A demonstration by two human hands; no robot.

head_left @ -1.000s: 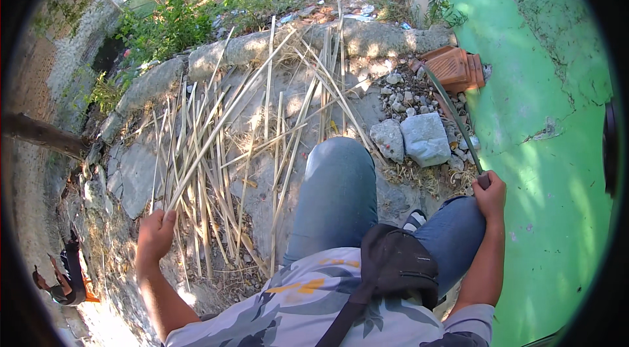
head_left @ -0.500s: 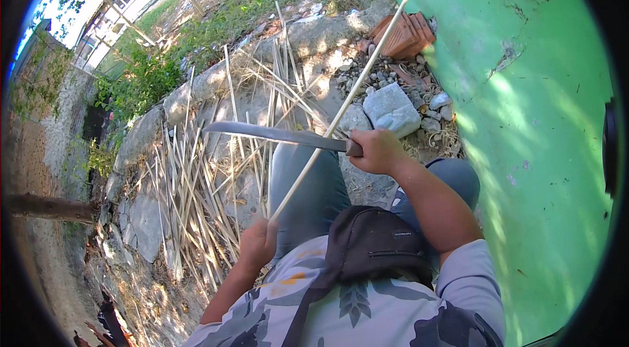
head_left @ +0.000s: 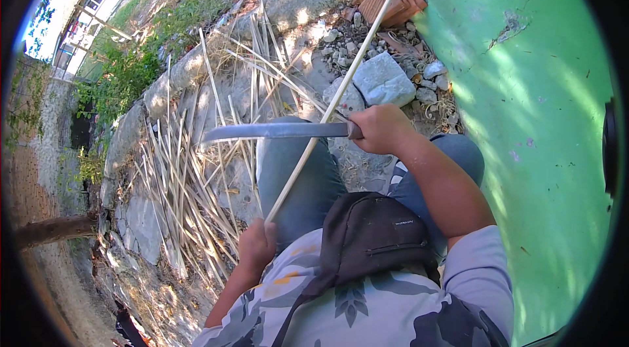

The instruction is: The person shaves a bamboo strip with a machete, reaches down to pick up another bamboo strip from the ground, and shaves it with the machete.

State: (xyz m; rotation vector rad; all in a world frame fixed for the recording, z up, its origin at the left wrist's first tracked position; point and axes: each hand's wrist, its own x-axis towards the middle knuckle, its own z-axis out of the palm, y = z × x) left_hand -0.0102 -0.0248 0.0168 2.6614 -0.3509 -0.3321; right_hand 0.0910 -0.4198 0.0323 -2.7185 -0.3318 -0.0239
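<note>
My left hand (head_left: pixel 257 243) is closed round the near end of a long pale bamboo strip (head_left: pixel 357 62), which slants up and away to the right across my left knee. A machete (head_left: pixel 275 130) with a long, slightly curved blade is gripped at its handle by my right hand (head_left: pixel 383 129). The blade lies nearly level, pointing left, and crosses the strip just in front of my knees. Whether the edge touches the strip I cannot tell. Most of the machete handle is hidden inside my right fist.
Many loose bamboo strips (head_left: pixel 187 196) lie on the ground to my left. Ahead to the right are a pale stone block (head_left: pixel 383 79), rubble and stacked red tiles (head_left: pixel 391 3). A green wall (head_left: pixel 537 150) runs close along my right. A low stone edge (head_left: pixel 180 75) borders the ground.
The view has tilted, so the surroundings sit higher and further left. The machete blade now lies more level. Both hands keep hold of the strip and the machete.
</note>
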